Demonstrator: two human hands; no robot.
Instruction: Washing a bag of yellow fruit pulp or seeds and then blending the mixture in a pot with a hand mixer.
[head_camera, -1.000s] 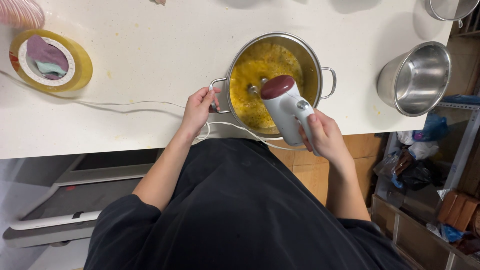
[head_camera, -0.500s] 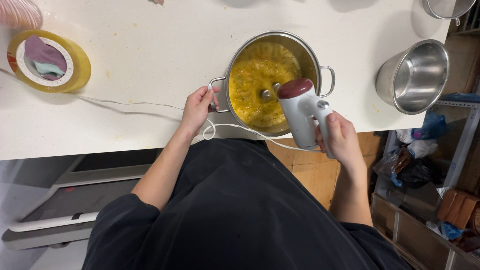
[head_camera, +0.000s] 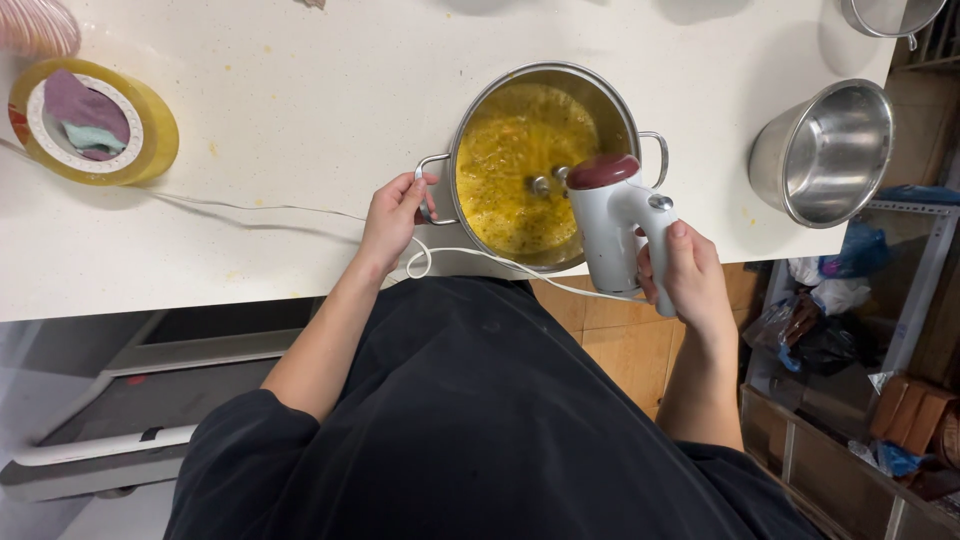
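The round stainless-steel pot (head_camera: 545, 160) of yellow batter stood at the white counter's (head_camera: 280, 110) near edge; its left handle was gripped by the left hand (head_camera: 392, 215). The white hand mixer with a dark red end (head_camera: 618, 225) was clasped by the right hand (head_camera: 690, 275), its beaters tilted over the batter; mixing was judged under way, and the beaters would need lowering squarely while the pot was steadied.

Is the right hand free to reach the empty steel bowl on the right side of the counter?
Probably not now: the right hand grips the white hand mixer over the pot. The steel bowl stands unobstructed beside it.
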